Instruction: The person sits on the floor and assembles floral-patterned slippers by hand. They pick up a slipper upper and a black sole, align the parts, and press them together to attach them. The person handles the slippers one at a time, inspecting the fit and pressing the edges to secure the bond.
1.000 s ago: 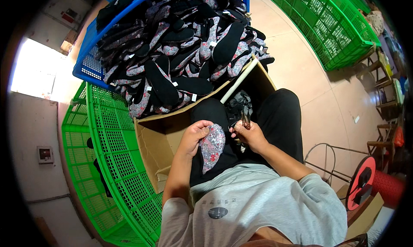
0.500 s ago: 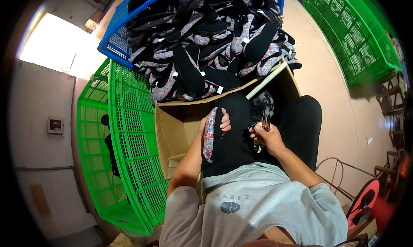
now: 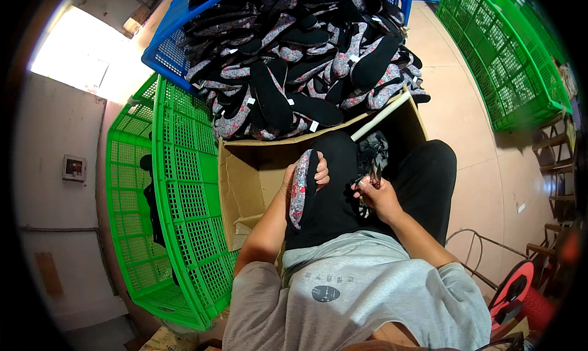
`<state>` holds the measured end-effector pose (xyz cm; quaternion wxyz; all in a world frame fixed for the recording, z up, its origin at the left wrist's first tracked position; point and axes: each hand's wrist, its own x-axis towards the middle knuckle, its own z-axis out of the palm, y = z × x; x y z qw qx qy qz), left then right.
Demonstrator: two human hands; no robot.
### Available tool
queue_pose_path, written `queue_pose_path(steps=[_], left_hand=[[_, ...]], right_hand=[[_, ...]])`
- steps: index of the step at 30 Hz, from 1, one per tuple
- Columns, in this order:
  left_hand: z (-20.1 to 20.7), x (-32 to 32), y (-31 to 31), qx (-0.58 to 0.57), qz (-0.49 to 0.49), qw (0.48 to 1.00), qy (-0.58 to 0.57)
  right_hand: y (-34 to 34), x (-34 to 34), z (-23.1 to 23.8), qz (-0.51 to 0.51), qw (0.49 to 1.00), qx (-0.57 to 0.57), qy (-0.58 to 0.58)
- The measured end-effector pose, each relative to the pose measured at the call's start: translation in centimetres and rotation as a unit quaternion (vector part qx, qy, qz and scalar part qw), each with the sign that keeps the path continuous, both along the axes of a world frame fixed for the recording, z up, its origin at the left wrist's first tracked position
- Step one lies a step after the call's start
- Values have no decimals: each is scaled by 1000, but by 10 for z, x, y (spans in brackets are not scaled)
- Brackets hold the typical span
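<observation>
"While L hand (image 3: 321,170) grips it, where's the floral/blk slipper (image 3: 299,189) exactly?"

"In that hand, over L thigh (image 3: 338,195). Fingers curled round blk side nr upper end; floral side faces L. Held edge-on, long axis approx. up/down the view."

"R hand (image 3: 378,196)?"

"Clenched on small dark pointed tool (image 3: 376,175), poss. snips, tips fwd. Tool & slipper well apart, not touching. Fine detail too small to tell."

"Step?"

"My read: single slipper held for a check, tool at the ready."

"Next move calls for?"

"If tool's to be used: hands brought tog., edge to be worked turned twd tips, clear of L hand."

"Further out?"

"Carton (image 3: 236,179) at knees, then slipper pile (image 3: 269,97) heaped in & past blue crate (image 3: 160,48); green crate (image 3: 184,186) to L, 2nd green crate (image 3: 508,57) far R."
</observation>
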<state>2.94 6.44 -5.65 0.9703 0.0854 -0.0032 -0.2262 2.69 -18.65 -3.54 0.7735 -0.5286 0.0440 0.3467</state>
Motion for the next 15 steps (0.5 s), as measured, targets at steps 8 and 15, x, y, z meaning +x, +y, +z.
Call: queue_pose_path(steps=[8, 15], left_hand=[[-1, 0, -1, 27, -8, 1000, -9], [-1, 3, 0, 59, -27, 998, -21]], right_hand=[[-3, 0, -5, 18, 1000, 5, 12], [-1, -2, -9, 7, 1000, 5, 9]])
